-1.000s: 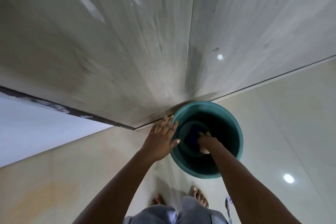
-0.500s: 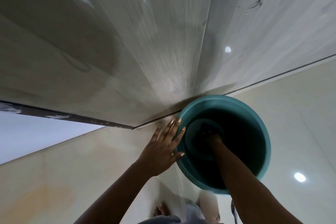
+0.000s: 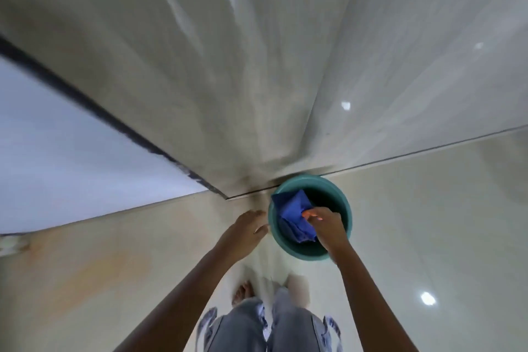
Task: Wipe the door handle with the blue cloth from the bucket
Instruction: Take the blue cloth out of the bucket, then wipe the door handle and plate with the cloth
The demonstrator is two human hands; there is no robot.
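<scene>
A teal bucket stands on the pale floor against the grey door. My right hand is shut on the blue cloth, which hangs crumpled above the bucket's mouth. My left hand hovers just left of the bucket's rim, fingers loosely curled, holding nothing. The door handle is not in view.
The grey door's lower edge meets the glossy cream floor tiles behind the bucket. A dark door edge and a light wall lie to the left. My bare feet and grey trousers are below.
My right hand has come up out of the bucket with the blue cloth in it. My left hand has let go of the rim and drawn back slightly.
</scene>
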